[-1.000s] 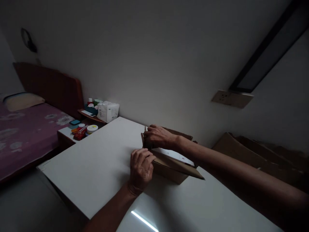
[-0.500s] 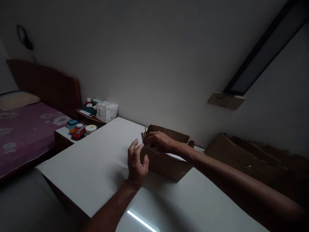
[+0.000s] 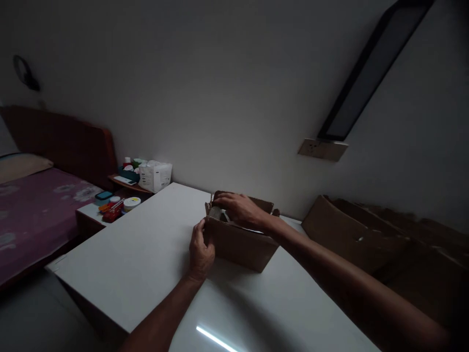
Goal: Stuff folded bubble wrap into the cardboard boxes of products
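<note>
An open cardboard box [image 3: 242, 247] stands on the white table [image 3: 146, 249] by the wall. My left hand [image 3: 201, 252] is closed on the box's near left corner, fingers along its left side and thumb against the front. Over the left part of the opening, my right hand [image 3: 242, 210] reaches down into the box with its fingers bent. Under those fingers shows a greyish object [image 3: 216, 212], too dark and too covered to name. Something white also shows inside, behind the front wall; the rest of the contents is hidden.
Larger cardboard boxes [image 3: 351, 234] lie right of the table. A wall socket [image 3: 322, 149] sits below a dark-framed panel [image 3: 377, 68]. At the left are a bed [image 3: 47, 205], a white packet [image 3: 156, 176] and a low stand with a round tub [image 3: 132, 204] and red items [image 3: 113, 211].
My left hand has moved from open beside the box to gripping its left corner. My right hand has come up slightly, and a greyish object now shows beneath its fingers. The view has shifted.
</note>
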The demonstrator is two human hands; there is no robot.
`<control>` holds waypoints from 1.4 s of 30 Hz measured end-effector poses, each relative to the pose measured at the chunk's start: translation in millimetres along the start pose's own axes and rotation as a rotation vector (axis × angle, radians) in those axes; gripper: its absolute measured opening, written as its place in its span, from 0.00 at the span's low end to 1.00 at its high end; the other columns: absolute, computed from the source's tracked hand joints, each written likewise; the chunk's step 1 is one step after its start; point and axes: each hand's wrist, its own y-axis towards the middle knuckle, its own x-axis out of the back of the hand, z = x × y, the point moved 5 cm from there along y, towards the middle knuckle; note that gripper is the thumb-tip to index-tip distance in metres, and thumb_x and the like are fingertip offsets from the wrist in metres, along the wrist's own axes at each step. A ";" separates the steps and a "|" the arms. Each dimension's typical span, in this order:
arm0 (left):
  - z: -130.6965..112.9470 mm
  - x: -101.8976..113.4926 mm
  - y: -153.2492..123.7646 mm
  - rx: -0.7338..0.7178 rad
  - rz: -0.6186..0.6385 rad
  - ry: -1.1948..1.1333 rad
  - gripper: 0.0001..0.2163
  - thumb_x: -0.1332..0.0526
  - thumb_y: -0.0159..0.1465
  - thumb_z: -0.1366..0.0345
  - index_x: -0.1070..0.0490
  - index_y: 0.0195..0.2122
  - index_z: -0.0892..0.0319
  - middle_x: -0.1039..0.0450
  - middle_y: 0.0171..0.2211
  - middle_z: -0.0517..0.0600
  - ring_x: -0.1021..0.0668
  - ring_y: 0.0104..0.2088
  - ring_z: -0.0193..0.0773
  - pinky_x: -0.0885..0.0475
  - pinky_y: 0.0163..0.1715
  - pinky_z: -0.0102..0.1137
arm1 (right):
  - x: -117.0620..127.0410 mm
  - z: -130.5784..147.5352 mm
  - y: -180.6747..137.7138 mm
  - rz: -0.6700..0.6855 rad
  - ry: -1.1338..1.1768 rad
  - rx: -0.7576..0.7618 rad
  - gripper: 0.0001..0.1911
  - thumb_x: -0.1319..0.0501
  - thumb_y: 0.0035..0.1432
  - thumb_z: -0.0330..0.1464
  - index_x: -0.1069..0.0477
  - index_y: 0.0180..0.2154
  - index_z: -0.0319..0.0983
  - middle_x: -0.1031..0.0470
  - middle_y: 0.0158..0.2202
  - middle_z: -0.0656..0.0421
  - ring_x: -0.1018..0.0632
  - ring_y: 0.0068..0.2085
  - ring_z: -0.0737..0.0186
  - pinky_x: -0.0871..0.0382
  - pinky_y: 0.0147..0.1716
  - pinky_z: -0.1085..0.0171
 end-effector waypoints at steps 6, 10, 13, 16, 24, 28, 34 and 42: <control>3.4 0.3 3.8 0.030 0.023 -0.027 0.20 0.42 0.59 0.72 0.34 0.55 0.61 0.28 0.51 0.60 0.24 0.52 0.47 0.27 0.53 0.44 | 33.7 -14.2 -154.4 -0.810 0.100 -0.334 0.10 0.45 0.64 0.35 0.26 0.42 0.44 0.24 0.51 0.52 0.26 0.54 0.50 0.35 0.55 0.47; 4.3 4.0 6.9 0.120 0.097 -0.098 0.24 0.39 0.57 0.69 0.35 0.57 0.60 0.28 0.54 0.59 0.23 0.51 0.46 0.27 0.52 0.41 | -36.3 -48.5 -219.0 -0.855 0.319 -0.716 0.19 0.41 0.59 0.44 0.30 0.49 0.42 0.27 0.53 0.48 0.24 0.51 0.47 0.29 0.48 0.49; 9.1 3.8 9.8 0.287 0.201 -0.199 0.24 0.38 0.56 0.66 0.34 0.56 0.61 0.26 0.52 0.58 0.22 0.49 0.46 0.27 0.51 0.40 | -88.9 -59.3 -191.6 -0.636 0.630 -0.677 0.29 0.40 0.55 0.45 0.34 0.55 0.39 0.27 0.54 0.46 0.23 0.50 0.47 0.25 0.41 0.54; 4.2 -1.2 13.7 0.340 0.246 -0.217 0.21 0.39 0.57 0.63 0.31 0.53 0.61 0.23 0.48 0.57 0.21 0.47 0.47 0.26 0.50 0.40 | -100.7 -57.6 -159.8 -0.527 0.723 -0.585 0.28 0.44 0.56 0.42 0.35 0.57 0.39 0.27 0.55 0.47 0.23 0.49 0.49 0.25 0.39 0.56; -69.0 -34.9 -62.7 0.392 0.512 -0.378 0.23 0.37 0.58 0.64 0.31 0.55 0.58 0.24 0.52 0.57 0.22 0.52 0.48 0.25 0.51 0.39 | -79.7 -19.9 -312.4 -0.678 0.532 -0.829 0.26 0.45 0.60 0.45 0.30 0.54 0.39 0.22 0.47 0.49 0.20 0.42 0.48 0.22 0.38 0.55; -88.6 -25.8 -118.2 0.499 0.703 -0.443 0.22 0.36 0.61 0.61 0.33 0.57 0.54 0.25 0.53 0.54 0.21 0.52 0.47 0.23 0.48 0.36 | -89.6 34.0 -397.1 -0.726 0.325 -0.911 0.27 0.44 0.60 0.44 0.32 0.59 0.43 0.24 0.54 0.48 0.24 0.54 0.43 0.23 0.46 0.53; -108.0 -44.4 -148.0 0.522 0.838 -0.462 0.25 0.36 0.61 0.53 0.33 0.58 0.55 0.23 0.50 0.56 0.20 0.50 0.49 0.21 0.46 0.38 | -109.4 62.9 -465.6 -0.777 0.182 -0.977 0.32 0.43 0.61 0.39 0.43 0.66 0.51 0.33 0.63 0.52 0.30 0.61 0.43 0.26 0.53 0.51; -143.5 -206.1 -155.7 0.449 0.859 -0.452 0.23 0.38 0.60 0.63 0.34 0.57 0.61 0.28 0.55 0.62 0.23 0.54 0.49 0.27 0.53 0.43 | -100.6 24.8 -513.3 -0.957 -0.047 -1.087 0.31 0.47 0.63 0.39 0.47 0.67 0.46 0.37 0.65 0.52 0.32 0.64 0.47 0.32 0.59 0.50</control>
